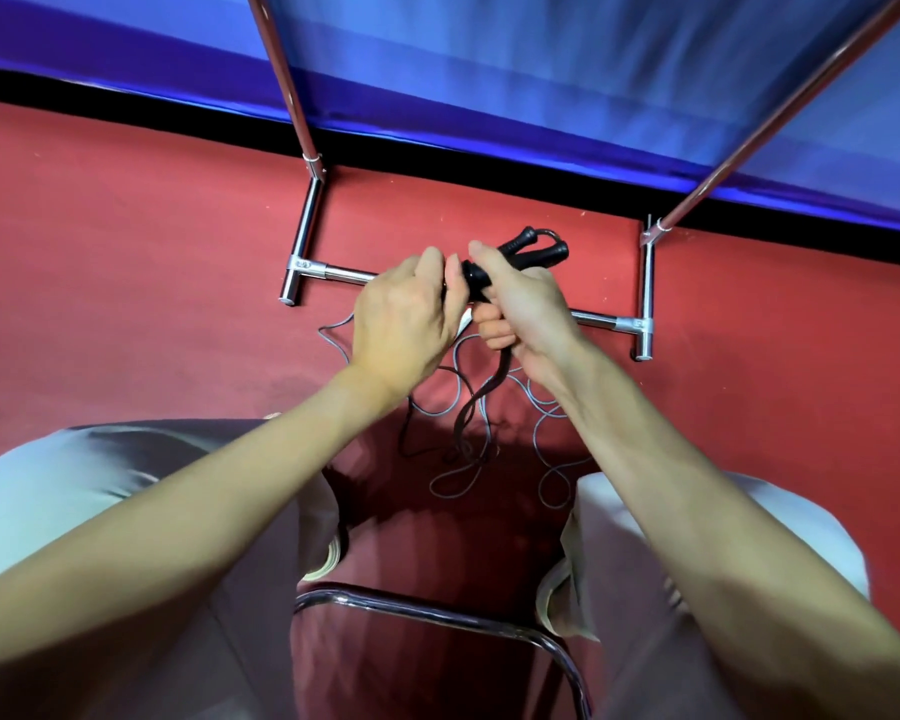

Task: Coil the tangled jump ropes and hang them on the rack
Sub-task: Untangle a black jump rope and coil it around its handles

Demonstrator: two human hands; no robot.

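My right hand (pixel 526 309) grips the black handles (pixel 533 250) of a jump rope, whose ends stick out beyond my thumb. A dark cord (pixel 476 402) hangs down from that fist. My left hand (pixel 409 317) is curled against the same bundle from the left and pinches it at the fingertips. A thin grey rope (pixel 546 407) lies in tangled loops on the red floor beneath my hands. The chrome rack (pixel 310 220) stands just beyond, its base bar partly hidden behind my hands.
The rack's right post (pixel 645 283) and slanted uprights rise before a blue wall (pixel 541 70) with a black skirting. My knees in light trousers frame the view, and a chrome chair edge (pixel 437 615) curves between them.
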